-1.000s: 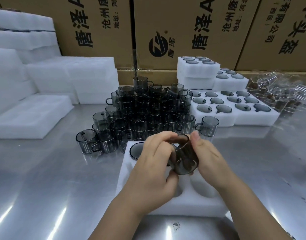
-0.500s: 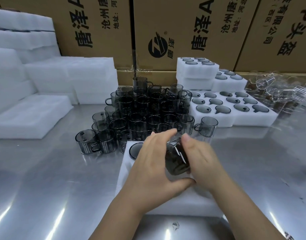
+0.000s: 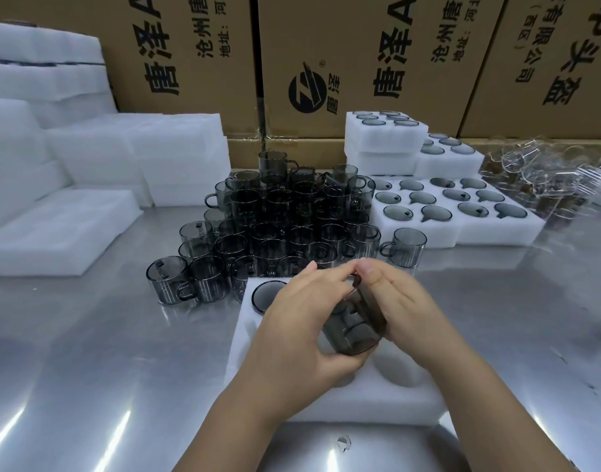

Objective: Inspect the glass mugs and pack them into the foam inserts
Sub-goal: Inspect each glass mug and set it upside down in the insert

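L hand (image 3: 302, 321) & R hand (image 3: 404, 308) fingers hold 1 mug (image 3: 351, 332), tilted over insert (image 3: 326, 403) at desk (image 3: 87, 352) front edge. Step: inspection, prob. Next: level it, seat in free pocket (image 3: 396, 369).

Hands: two, left hand (image 3: 302, 328) and right hand (image 3: 404, 308), gripping one held mug (image 3: 353, 335). Near insert (image 3: 326, 407): one seated mug (image 3: 266, 296). Flat inserts (image 3: 496, 233) at right: twelve pockets, all filled. Loose mugs (image 3: 285, 216) on worktop (image 3: 104, 352): several dozen, exact count unobtainable. Boxes (image 3: 343, 46) behind: three large.
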